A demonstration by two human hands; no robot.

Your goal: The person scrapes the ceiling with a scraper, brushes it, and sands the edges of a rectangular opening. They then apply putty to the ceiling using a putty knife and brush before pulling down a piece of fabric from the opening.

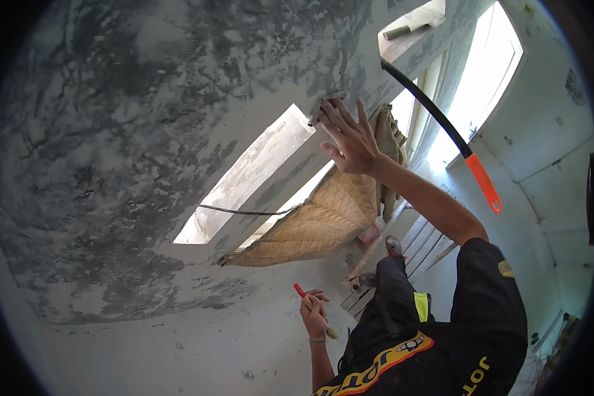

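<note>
Fingers spread, my right hand [353, 142] presses a thin grey sheet, which looks like sandpaper [315, 112], against the grey-and-white patched surface [264, 119]. The sheet sits at the upper corner of a long narrow opening [251, 168], partly covered by my fingertips. Lower down, my left hand [315, 315] is closed around a slim brush [306, 301] with a red handle end. Its pale bristle end [332, 334] seems to stick out below the hand. This hand is away from the patched surface.
A crumpled tan sheet [330, 214] hangs beside the opening, and a dark cable [244, 212] crosses it. A long black strip with an orange handle [483, 183] extends from near a recess holding a grey cylinder [397, 32]. Slatted boards [426, 247] lie near my feet.
</note>
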